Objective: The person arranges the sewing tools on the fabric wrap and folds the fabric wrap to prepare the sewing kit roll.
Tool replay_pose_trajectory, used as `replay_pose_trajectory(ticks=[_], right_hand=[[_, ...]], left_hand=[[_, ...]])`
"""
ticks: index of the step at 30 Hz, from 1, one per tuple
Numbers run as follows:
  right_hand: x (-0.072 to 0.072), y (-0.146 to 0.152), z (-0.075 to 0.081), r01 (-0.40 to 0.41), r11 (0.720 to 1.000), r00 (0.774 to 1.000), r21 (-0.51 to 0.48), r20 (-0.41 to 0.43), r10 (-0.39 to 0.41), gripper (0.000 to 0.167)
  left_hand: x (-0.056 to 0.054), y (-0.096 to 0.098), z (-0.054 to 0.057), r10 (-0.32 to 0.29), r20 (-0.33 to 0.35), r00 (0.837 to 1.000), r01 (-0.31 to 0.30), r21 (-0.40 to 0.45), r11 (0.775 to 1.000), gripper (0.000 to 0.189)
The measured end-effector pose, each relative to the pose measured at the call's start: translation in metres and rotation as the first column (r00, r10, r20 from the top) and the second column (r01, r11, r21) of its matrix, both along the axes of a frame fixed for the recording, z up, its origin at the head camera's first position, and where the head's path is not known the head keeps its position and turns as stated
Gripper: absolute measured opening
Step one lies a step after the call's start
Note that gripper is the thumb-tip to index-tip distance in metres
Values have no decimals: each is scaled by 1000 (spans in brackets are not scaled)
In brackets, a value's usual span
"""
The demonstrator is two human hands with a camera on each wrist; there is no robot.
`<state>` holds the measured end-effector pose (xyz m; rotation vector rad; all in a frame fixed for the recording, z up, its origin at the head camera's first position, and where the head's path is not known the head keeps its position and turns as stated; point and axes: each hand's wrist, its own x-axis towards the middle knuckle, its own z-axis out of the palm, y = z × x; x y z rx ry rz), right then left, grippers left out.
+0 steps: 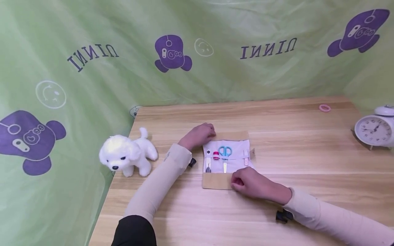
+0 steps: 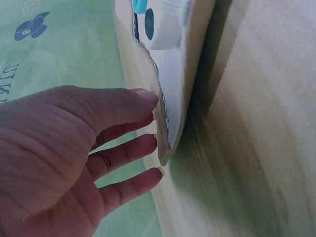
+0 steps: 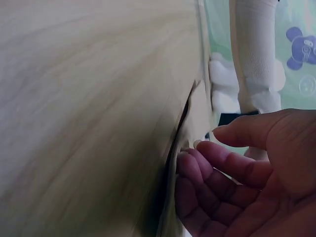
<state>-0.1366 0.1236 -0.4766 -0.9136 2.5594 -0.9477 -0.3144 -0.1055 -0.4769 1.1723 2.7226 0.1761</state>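
A cloth sewing kit (image 1: 227, 142) lies unfolded on the table, with tan flaps at its far and near sides. Teal-handled scissors (image 1: 225, 152), a red thread spool (image 1: 216, 155), a slim white tool (image 1: 208, 159) and a small pink-and-white item (image 1: 246, 158) sit under a strap on its pale lining. At the far left corner, my left hand (image 1: 200, 135) touches the flap's edge with thumb and fingertips; its lower fingers extend past the corner. My right hand (image 1: 252, 182) rests on the near flap (image 3: 185, 133), fingers loosely bent and thumb apart from them.
A white plush dog (image 1: 129, 152) stands left of my left forearm. On the right is a white alarm clock (image 1: 373, 130), with a pink ring (image 1: 324, 108) near the table's back edge. Green printed curtain (image 1: 221, 78) hangs behind the wooden table (image 1: 292, 140).
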Motion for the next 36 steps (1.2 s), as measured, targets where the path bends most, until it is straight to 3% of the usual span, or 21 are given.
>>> replay_pose_trajectory(ticks=[9, 15, 20, 25, 30, 33, 36], right_hand=[[-2, 13, -14, 25, 997, 999, -70, -22, -26, 16], [-6, 34, -21, 56, 997, 992, -53, -113, -61, 21], [-24, 69, -24, 54, 998, 970, -26, -236, -58, 21], [-59, 98, -25, 52, 999, 967, 14, -251, -47, 15], [-93, 115, -21, -23, 997, 966, 75, -256, 41, 16], [-110, 121, -18, -90, 992, 952, 88, -285, 111, 19], [-126, 120, -15, -148, 983, 942, 109, -287, 174, 18]], left_hand=[[0, -6, -7, 46, 1, 999, -46, 41, 998, 20], [15, -11, -7, 95, 9, 995, -95, 43, 995, 17], [40, -19, -3, 92, -3, 996, -92, 18, 996, 10], [82, -29, -7, 93, -43, 995, -92, 45, 995, 9], [119, -27, -5, 6, -112, 994, -1, 39, 999, 10], [133, -19, -3, -33, -143, 989, 38, 32, 999, 14], [144, -11, 0, -46, -134, 990, 48, 15, 999, 17]])
